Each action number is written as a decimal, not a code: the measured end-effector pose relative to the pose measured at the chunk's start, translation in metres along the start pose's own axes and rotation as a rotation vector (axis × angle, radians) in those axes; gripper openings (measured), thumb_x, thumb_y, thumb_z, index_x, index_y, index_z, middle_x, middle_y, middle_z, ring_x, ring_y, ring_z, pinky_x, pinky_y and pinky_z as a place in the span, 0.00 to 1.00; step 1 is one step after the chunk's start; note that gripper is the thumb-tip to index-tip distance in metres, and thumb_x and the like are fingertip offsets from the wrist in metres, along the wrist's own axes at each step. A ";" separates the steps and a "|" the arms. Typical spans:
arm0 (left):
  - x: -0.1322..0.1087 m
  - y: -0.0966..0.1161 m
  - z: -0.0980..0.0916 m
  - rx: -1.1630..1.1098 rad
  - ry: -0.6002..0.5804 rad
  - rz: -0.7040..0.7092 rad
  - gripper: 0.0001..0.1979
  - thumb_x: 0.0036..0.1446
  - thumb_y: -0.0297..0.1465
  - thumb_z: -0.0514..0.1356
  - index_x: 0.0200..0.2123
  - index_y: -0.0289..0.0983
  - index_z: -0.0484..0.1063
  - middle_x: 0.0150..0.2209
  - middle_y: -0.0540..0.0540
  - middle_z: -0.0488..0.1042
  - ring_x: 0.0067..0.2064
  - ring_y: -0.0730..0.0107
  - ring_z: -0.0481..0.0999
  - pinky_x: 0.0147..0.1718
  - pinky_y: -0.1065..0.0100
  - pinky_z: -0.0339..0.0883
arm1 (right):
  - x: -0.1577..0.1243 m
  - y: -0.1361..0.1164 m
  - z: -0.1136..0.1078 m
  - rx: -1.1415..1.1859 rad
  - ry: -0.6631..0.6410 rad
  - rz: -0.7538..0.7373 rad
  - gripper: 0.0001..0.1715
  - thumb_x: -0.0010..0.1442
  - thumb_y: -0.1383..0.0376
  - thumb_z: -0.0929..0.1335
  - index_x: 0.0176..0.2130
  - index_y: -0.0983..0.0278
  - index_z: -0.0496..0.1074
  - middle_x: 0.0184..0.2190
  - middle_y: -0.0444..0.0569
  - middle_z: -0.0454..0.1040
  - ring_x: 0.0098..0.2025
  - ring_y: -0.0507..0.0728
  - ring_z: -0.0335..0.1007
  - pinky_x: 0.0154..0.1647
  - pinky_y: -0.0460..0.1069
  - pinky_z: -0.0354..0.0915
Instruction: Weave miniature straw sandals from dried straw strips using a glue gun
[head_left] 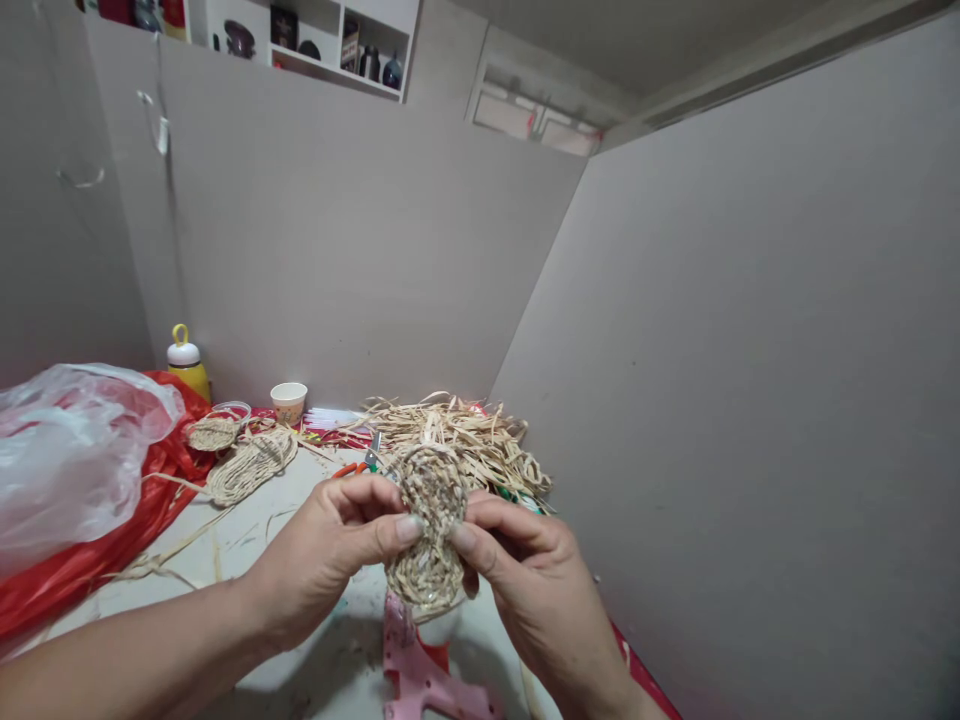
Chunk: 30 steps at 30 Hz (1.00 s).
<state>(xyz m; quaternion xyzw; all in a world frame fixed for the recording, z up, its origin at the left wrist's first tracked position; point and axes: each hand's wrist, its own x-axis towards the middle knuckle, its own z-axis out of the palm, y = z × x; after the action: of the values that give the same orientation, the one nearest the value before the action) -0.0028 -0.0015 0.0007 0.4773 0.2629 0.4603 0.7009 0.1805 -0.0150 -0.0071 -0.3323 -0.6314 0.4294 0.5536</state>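
Note:
Between my two hands, upright above the table, is a woven straw piece (429, 490) shaped like a figure eight, its upper loop larger than its lower one. My left hand (330, 545) pinches its narrow waist from the left, thumb in front. From the other side, my right hand (525, 570) grips the same waist between thumb and fingers. Below the piece a pink glue gun (427, 680) lies on the table, partly covered by it. Orange-handled scissors (367, 460) rest just behind my left hand.
A heap of loose straw strips (472, 440) lies at the back. On the left are a woven straw sole shape (251, 467), a small woven piece (214, 432), a paper cup (289, 402), a yellow bottle (191, 372) and plastic bags (82, 450). Grey panels (735, 350) enclose the table.

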 end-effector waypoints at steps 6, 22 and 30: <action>0.000 -0.003 0.000 -0.030 0.018 0.010 0.11 0.46 0.33 0.71 0.25 0.36 0.72 0.24 0.53 0.70 0.29 0.75 0.64 0.33 0.70 0.56 | 0.000 -0.001 0.003 -0.039 0.029 0.013 0.15 0.58 0.60 0.72 0.23 0.64 0.73 0.22 0.42 0.64 0.25 0.50 0.59 0.24 0.45 0.59; 0.001 -0.007 0.000 -0.005 0.031 0.005 0.12 0.46 0.33 0.71 0.24 0.36 0.71 0.23 0.54 0.68 0.28 0.76 0.62 0.31 0.70 0.55 | -0.001 -0.007 0.009 -0.143 0.046 -0.053 0.18 0.58 0.63 0.70 0.19 0.63 0.67 0.19 0.41 0.61 0.25 0.51 0.57 0.26 0.47 0.57; 0.009 -0.010 -0.003 0.037 0.078 0.009 0.12 0.45 0.34 0.71 0.24 0.36 0.71 0.21 0.55 0.66 0.26 0.76 0.59 0.28 0.71 0.52 | 0.003 -0.001 0.008 -0.207 0.077 -0.032 0.18 0.58 0.63 0.70 0.19 0.62 0.69 0.19 0.41 0.63 0.24 0.52 0.59 0.26 0.47 0.58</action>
<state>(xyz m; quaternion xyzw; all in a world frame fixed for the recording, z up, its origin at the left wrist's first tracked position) 0.0029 0.0064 -0.0088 0.4730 0.2965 0.4767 0.6791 0.1720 -0.0140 -0.0045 -0.3939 -0.6560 0.3399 0.5468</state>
